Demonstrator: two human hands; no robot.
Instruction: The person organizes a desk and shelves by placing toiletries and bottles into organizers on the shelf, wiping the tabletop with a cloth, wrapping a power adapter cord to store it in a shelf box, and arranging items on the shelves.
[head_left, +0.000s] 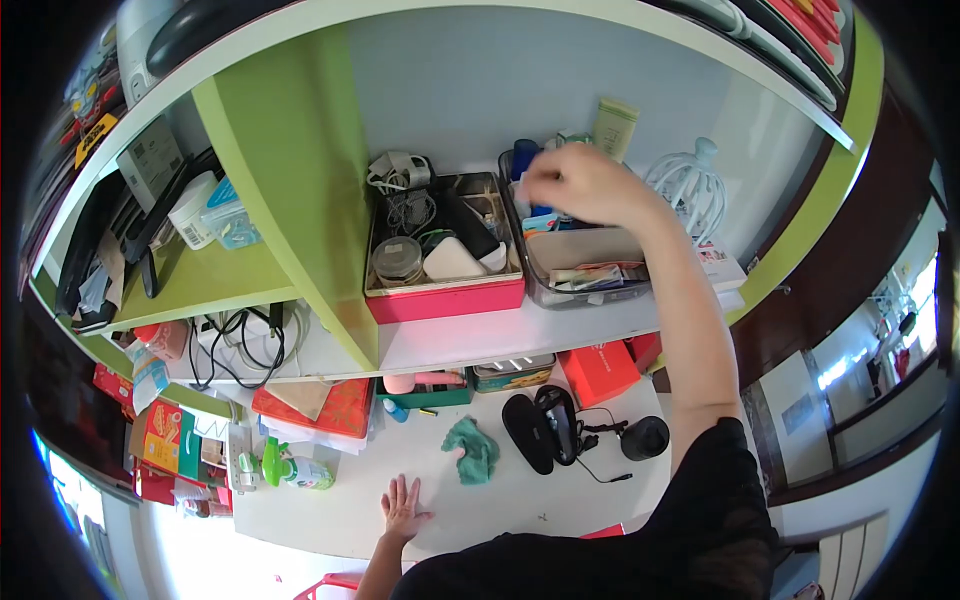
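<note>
My right hand [590, 187] is raised over a clear plastic bin [590, 298] on the shelf. Its fingers are curled together, and whatever they may pinch is hidden. Below and beside the fingers the bin holds a dark blue-capped item [524, 155], small packets [590, 277] and other small goods. My left hand [405, 510] rests on the white desk with its fingers spread and nothing in it. A crumpled green cloth [471, 452] lies on the desk to the right of that hand.
A pink-sided box [450, 302] of cables and small items stands left of the bin. Coiled white tubing [690, 190] sits to its right. On the desk are a spray bottle [295, 468], an open black case [527, 434], a black cylinder [645, 438] and a red box [601, 374].
</note>
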